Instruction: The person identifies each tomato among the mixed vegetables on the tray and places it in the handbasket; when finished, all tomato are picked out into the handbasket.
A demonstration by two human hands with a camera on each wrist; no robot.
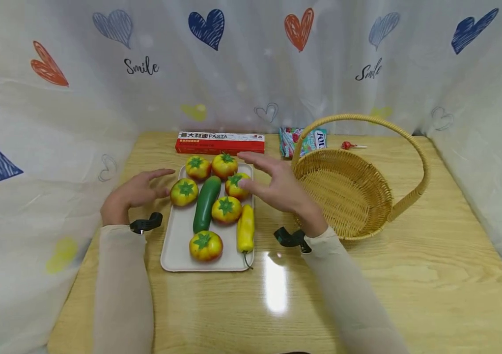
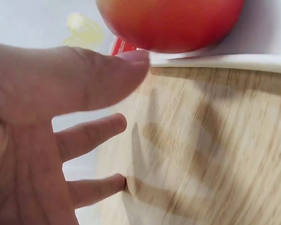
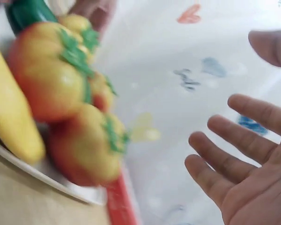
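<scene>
A white tray (image 1: 176, 246) holds several yellow-red tomatoes (image 1: 206, 246) with green tops, a dark green cucumber (image 1: 207, 204) and a yellow chili pepper (image 1: 245, 228). My left hand (image 1: 138, 191) is at the tray's left side with extended fingers, nearest the leftmost tomato (image 1: 184, 192). In the left wrist view its thumb (image 2: 98, 79) comes close to a tomato's red underside (image 2: 173, 23); whether they touch I cannot tell. Over the tray's right edge hovers my right hand (image 1: 284, 184), holding nothing. The right wrist view shows its fingers (image 3: 225, 157) spread, apart from the tomatoes (image 3: 86, 145).
Right of the tray stands a wicker basket (image 1: 344, 191) with a tall arched handle. Behind the tray lies a red pasta box (image 1: 220, 143). A bright candy packet (image 1: 286, 142) and a red lollipop (image 1: 347, 145) lie at the back. A heart-printed curtain (image 1: 242, 69) encloses the wooden table (image 1: 436, 275).
</scene>
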